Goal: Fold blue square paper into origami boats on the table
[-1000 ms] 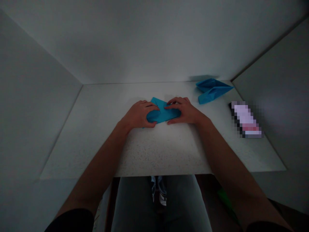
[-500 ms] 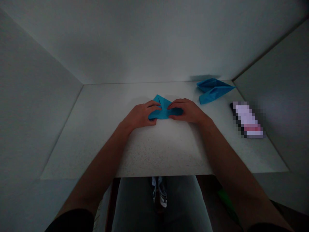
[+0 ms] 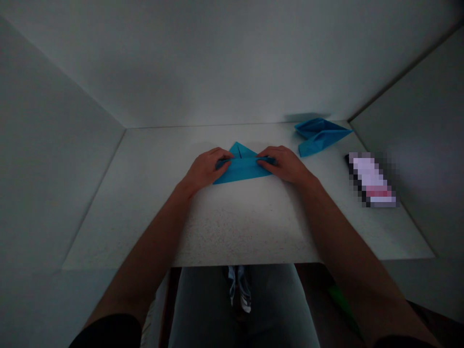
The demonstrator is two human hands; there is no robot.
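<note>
A folded sheet of blue paper lies on the white table in front of me, a flat strip along its near side and a pointed flap at the far side. My left hand pinches the strip's left end between thumb and fingers. At the right end, my right hand grips the same strip, its thumb on the near face and its fingers over the upper edge. Parts of both ends are hidden beneath my fingers.
A folded blue paper shape with a long point rests at the back right. Nearer on that side lies a phone with a blurred screen. Walls enclose the white tabletop at the back and both sides.
The near part of the paper has been turned up into a flat, wider strip. My left hand has shifted slightly left, and both thumbs have moved up onto the strip.
</note>
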